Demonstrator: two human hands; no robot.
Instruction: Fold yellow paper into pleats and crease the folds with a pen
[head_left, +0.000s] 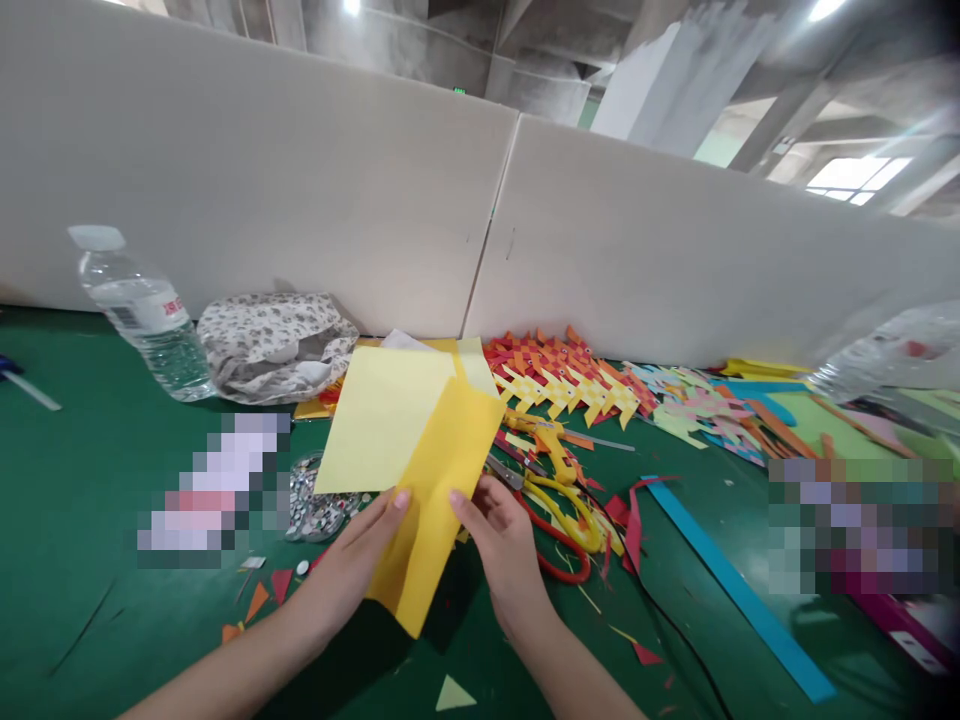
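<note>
Both hands hold a folded sheet of yellow paper [420, 470] above the green table [82, 520]. The sheet shows a pale yellow face on the left and a deeper yellow flap on the right. My left hand [352, 565] grips its lower left part, thumb on top. My right hand [502, 545] pinches the flap's right edge between thumb and fingers. Yellow-handled scissors [562, 490] lie just right of my right hand, over red-handled scissors [555, 550].
A water bottle [142, 315] stands at the left, beside a patterned cloth bag [274, 345]. A dish of googly eyes [315, 500] sits under the paper. Woven paper fish [577, 385] and a blue strip [739, 590] lie at right, before a white partition [300, 200].
</note>
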